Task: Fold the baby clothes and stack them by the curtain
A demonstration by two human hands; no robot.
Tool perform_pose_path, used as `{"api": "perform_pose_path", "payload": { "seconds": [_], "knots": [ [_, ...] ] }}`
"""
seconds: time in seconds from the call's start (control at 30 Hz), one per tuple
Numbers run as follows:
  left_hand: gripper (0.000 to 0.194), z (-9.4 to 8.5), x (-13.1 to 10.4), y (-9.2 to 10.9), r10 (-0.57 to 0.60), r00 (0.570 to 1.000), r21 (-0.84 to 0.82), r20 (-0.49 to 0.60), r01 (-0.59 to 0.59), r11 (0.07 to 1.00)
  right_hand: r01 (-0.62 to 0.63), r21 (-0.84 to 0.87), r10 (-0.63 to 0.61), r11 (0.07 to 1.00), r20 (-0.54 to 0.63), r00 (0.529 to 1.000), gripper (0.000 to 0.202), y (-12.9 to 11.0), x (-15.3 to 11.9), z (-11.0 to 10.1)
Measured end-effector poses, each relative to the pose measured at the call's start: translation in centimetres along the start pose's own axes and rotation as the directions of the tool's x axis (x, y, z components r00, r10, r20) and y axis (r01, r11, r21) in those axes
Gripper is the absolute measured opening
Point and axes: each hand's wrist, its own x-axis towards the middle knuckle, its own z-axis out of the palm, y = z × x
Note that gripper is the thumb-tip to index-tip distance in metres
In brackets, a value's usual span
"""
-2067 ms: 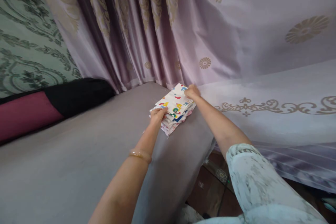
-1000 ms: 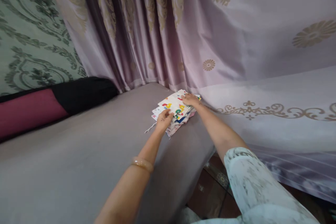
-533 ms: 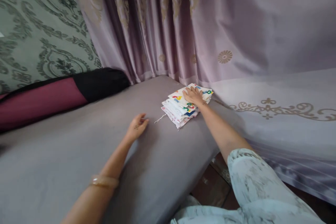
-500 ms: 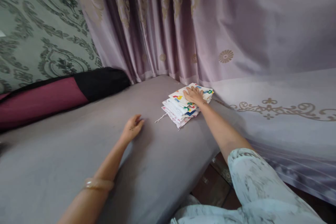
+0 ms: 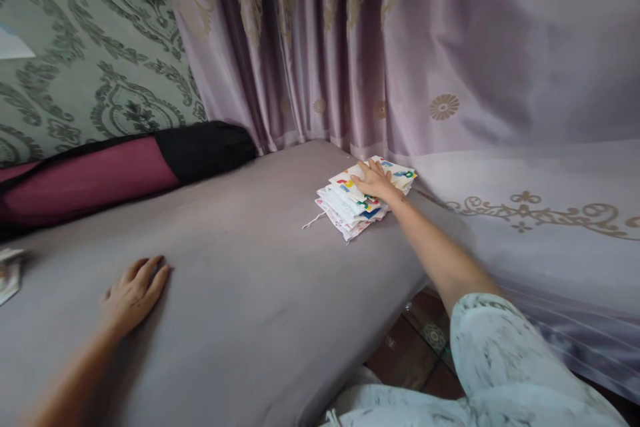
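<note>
A stack of folded cloths [image 5: 350,203] lies near the far corner of the grey-covered bed [image 5: 225,233]. The top piece is cream with bright colourful prints, and a white string trails from the lower left of the pile. My right hand [image 5: 377,181] rests flat on that top piece, fingers spread, gripping nothing. Over at the left, my left hand [image 5: 135,293] is low over the sheet with its fingers apart and nothing in it. Whether it touches the sheet is hard to tell.
Along the wall side lies a long maroon and black bag [image 5: 110,170]. Part of a pale printed item [image 5: 9,273] shows at the left edge. Purple curtains [image 5: 450,47] hang behind and right of the bed, and dark floor tiles [image 5: 415,347] show below its edge.
My left hand has swung left across the sheet, away from the stack, and its fingers have spread. My right hand stays on the stack. The view has turned slightly left.
</note>
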Motion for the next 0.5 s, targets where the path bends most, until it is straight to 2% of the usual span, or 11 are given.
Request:
{"api": "perform_pose_path", "payload": {
  "seconds": [0.13, 0.3, 0.5],
  "knots": [
    [0.051, 0.1, -0.7, -0.2, -0.009, 1.000, 0.051, -0.025, 0.010, 0.999, 0.080, -0.023, -0.080, 0.997, 0.024, 0.997, 0.063, -1.2, -1.3, 0.8],
    [0.055, 0.0, -1.2, 1.0, -0.034, 0.999, 0.187, -0.004, 0.034, 0.982, 0.044, -0.063, -0.041, 0.997, 0.055, 0.998, 0.061, -1.6, -2.1, 1.8],
    [0.058, 0.1, -1.2, 1.1, -0.053, 0.998, 0.347, 0.026, 0.041, 0.937, 0.037, -0.091, -0.030, 0.995, 0.073, 0.997, 0.063, -1.4, -1.6, 1.6]
  ]
}}
